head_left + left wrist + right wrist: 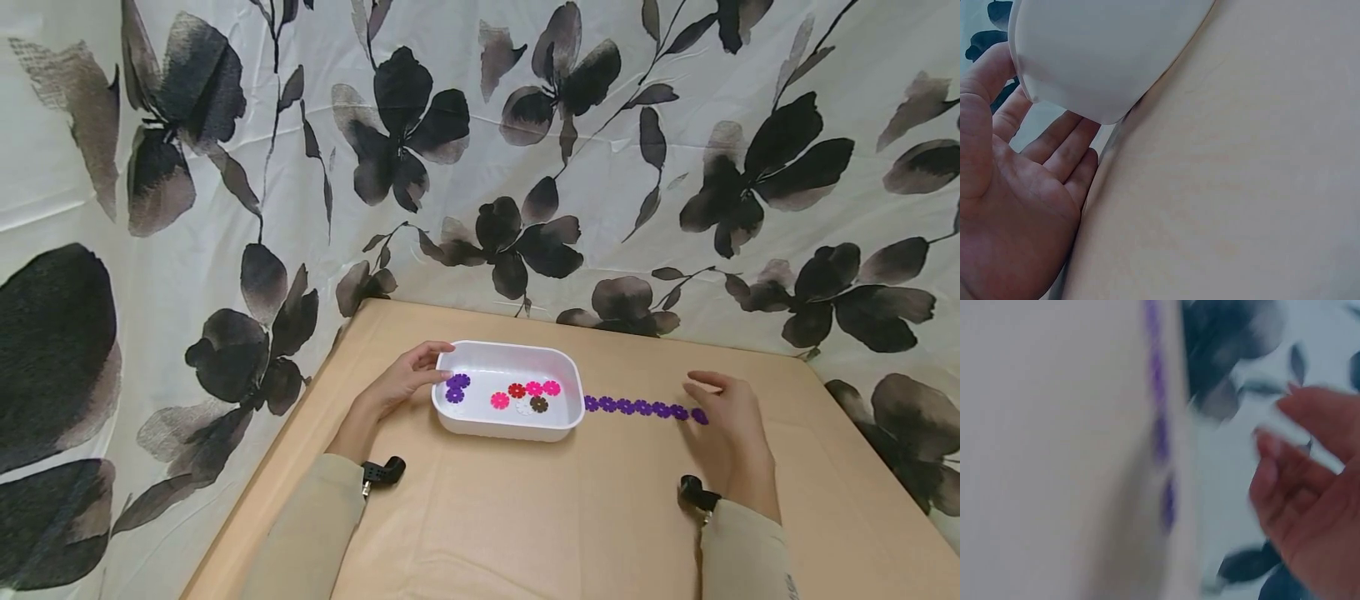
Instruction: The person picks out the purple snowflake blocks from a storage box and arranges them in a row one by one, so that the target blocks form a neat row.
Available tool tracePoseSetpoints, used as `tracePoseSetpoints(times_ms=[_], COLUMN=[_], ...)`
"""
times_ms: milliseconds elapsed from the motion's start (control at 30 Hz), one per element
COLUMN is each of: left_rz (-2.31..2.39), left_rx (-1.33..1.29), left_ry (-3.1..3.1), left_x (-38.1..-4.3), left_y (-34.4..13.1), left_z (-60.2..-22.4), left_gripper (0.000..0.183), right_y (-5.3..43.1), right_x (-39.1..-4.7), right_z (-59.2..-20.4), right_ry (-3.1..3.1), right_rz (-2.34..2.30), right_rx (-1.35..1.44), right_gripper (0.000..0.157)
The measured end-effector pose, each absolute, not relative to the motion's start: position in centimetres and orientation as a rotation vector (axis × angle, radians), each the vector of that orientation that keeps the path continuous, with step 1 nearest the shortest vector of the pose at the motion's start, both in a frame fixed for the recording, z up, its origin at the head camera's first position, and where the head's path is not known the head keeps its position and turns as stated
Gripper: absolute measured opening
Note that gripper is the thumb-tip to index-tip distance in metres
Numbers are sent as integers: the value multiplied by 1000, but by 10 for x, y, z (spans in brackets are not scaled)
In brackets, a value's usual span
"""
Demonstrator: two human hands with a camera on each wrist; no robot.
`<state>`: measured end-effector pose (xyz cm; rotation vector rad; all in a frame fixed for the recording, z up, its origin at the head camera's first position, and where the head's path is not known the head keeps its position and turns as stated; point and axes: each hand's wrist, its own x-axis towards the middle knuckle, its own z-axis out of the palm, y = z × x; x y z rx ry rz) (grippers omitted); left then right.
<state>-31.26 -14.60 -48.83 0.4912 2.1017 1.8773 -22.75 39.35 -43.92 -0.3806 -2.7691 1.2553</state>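
Observation:
My left hand (pixel 393 385) holds the left end of a white plastic tray (pixel 510 430), thumb at the rim. The left wrist view shows the fingers behind and below that end of the tray (pixel 1104 56). Inside lie purple flower-shaped pieces (pixel 455 394) at the left and several pink, red, brown and white ones (pixel 517 390) further right. A row of purple flower pieces (pixel 625 406) runs rightward from the tray across the table. By its right end hovers my right hand (pixel 735 427), fingers loosely bent, nothing between them; its wrist view is blurred.
The table (pixel 600 517) has a tan cover. Behind it and at the left hangs a white cloth with dark flowers (pixel 525 167). Each wrist wears a small black camera, one on the left (pixel 385 471) and one on the right (pixel 699 493).

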Motion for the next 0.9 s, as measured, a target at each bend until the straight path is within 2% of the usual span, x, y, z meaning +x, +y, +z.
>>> tracePoseSetpoints(times_ms=[267, 900], left_rz=[1879, 1879], left_rx=[484, 481], left_ry=[2104, 2098], left_x=[-313, -312], left_y=[-146, -145], left_z=[-488, -487], left_gripper=[55, 52], right_y=[320, 158], right_x=[-250, -257], right_z=[-408, -428], right_ry=[-2254, -2574], right_rz=[1647, 1378], right_rx=[23, 683], right_gripper=[38, 24])
